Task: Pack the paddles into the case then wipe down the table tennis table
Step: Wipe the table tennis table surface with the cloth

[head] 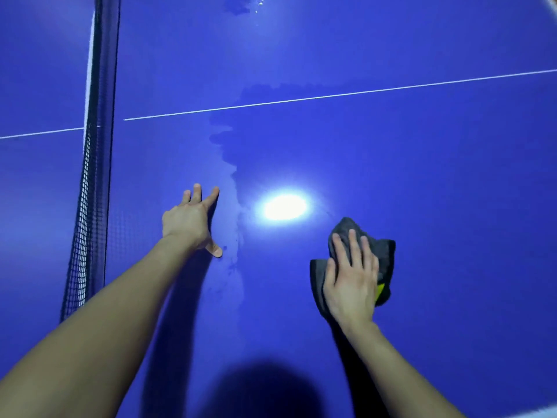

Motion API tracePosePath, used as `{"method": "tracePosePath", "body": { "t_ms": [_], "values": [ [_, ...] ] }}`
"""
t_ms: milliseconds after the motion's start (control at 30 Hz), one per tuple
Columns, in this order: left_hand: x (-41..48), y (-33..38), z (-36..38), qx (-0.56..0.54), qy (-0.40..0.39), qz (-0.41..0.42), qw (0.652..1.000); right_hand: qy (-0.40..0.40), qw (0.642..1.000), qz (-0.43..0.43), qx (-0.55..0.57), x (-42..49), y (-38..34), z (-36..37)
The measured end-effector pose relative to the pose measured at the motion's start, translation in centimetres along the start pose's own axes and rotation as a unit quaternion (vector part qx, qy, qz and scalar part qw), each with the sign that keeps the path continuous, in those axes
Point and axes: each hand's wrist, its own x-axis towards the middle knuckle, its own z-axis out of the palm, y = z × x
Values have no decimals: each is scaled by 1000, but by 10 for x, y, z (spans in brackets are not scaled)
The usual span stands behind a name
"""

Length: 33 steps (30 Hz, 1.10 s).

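No text, label, brand or number can be read anywhere. The grey cloth [361, 257] under the right hand [351, 285] shows a yellow tag [380, 291] beside the palm, but it carries no legible writing.
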Motion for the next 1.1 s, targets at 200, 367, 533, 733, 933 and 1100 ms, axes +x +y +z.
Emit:
{"method": "tracePosePath", "body": {
  "t_ms": [200, 367, 533, 733, 933, 1100],
  "values": [
    [-5, 7, 2, 0, 27, 5, 1000, -84, 996, -18, -1, -85, -46, -9],
    [-81, 43, 41, -114, 162, 98, 975, -112, 990, -2, -87, -22, -11, -37],
    [-161, 62, 96, -265, 69, 134, 953, -187, 981, -19, -53, -13, -24, -60],
    [-208, 31, 85, -458, 94, 93, 879, -168, 974, -132, 79, -29, -81, -129],
    [-236, 7, 32, -541, 112, 158, 819, -177, 963, -129, 158, -38, -149, -179],
    [-255, -9, 4, -543, 131, 161, 813, -211, 918, -120, 314, -45, -176, -194]
  ]
}}
